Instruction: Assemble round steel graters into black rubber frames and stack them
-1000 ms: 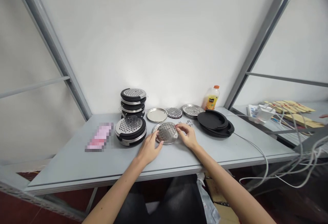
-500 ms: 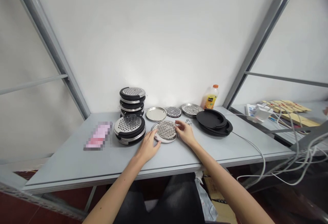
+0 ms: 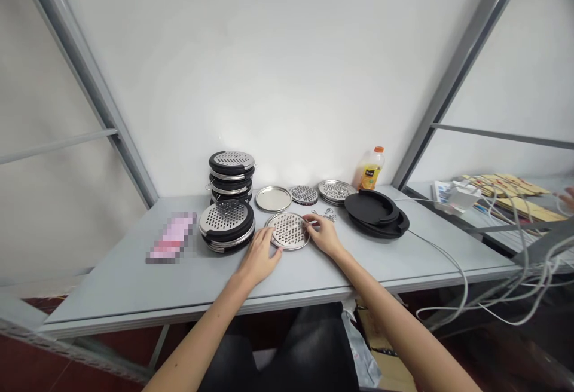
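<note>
A round metal grater plate (image 3: pixel 289 230) lies flat on the table within a shiny metal ring (image 3: pixel 293 247). My left hand (image 3: pixel 261 254) holds the ring's left side, thumb near the front and fingers farther back. On the right edge, the curled fingers of my right hand (image 3: pixel 323 234) grip the grater plate; their tips partly hide its edge. Close by on the left sits a small stack of black-rimmed round graters (image 3: pixel 226 224). Several small wire clips (image 3: pixel 329 214) lie just behind my right hand.
Behind stand a taller stack of graters (image 3: pixel 232 174), a plain metal disc (image 3: pixel 273 199), a loose grater plate (image 3: pixel 304 194) and stacked plates (image 3: pixel 336 190). To the right are black round trays (image 3: pixel 374 216), a juice bottle (image 3: pixel 371 169) and white cables (image 3: pixel 461 284). Another person's hand (image 3: pixel 568 198) shows far right.
The grater plate, earlier raised and offset over the ring, has come down and now lies within it. My right hand has shifted slightly left; my left hand has barely moved.
</note>
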A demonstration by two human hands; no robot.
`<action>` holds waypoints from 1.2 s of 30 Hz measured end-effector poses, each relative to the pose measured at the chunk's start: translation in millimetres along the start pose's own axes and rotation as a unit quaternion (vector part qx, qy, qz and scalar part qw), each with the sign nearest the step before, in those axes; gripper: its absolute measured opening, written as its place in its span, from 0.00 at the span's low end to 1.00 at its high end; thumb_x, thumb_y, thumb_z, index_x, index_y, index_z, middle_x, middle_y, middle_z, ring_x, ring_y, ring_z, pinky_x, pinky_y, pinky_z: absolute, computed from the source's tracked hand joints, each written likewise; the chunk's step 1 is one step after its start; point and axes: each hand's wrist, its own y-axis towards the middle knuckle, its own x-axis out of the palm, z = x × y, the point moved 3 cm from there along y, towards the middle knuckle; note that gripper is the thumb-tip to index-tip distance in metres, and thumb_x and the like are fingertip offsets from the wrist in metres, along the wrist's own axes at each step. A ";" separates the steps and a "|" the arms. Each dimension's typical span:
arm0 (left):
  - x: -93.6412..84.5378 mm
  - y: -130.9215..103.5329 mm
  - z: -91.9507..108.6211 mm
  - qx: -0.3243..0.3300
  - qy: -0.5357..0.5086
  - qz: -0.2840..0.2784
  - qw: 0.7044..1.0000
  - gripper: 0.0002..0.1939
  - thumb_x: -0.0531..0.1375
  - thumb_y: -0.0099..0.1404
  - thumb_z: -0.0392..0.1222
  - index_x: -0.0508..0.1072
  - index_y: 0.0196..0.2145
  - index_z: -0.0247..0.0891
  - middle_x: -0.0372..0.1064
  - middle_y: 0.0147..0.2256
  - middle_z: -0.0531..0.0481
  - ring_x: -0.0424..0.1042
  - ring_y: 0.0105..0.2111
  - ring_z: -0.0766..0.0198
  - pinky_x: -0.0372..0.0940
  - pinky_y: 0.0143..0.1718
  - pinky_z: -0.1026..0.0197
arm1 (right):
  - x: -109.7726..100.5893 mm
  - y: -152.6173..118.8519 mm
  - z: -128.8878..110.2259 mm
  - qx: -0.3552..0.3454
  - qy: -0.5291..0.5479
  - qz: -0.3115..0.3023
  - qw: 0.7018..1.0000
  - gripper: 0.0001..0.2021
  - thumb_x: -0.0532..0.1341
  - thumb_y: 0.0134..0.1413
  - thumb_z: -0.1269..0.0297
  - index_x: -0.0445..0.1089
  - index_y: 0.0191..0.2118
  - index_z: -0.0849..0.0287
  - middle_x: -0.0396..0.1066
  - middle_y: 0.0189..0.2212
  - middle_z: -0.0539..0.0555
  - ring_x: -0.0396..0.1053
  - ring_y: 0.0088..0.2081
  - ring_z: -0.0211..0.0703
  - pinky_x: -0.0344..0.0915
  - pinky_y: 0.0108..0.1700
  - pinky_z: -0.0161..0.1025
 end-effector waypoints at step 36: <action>0.1 -1.8 3.7 -0.003 0.038 -0.013 0.999 0.15 0.57 0.63 0.40 0.71 0.47 0.33 0.68 0.49 0.38 0.61 0.56 0.48 0.59 0.57 0.47 | -2.2 49.8 -9.5 -0.059 -0.237 -0.142 0.959 0.02 0.66 0.44 0.67 0.77 0.27 0.55 0.75 0.34 0.55 0.72 0.36 0.47 0.66 0.39 0.39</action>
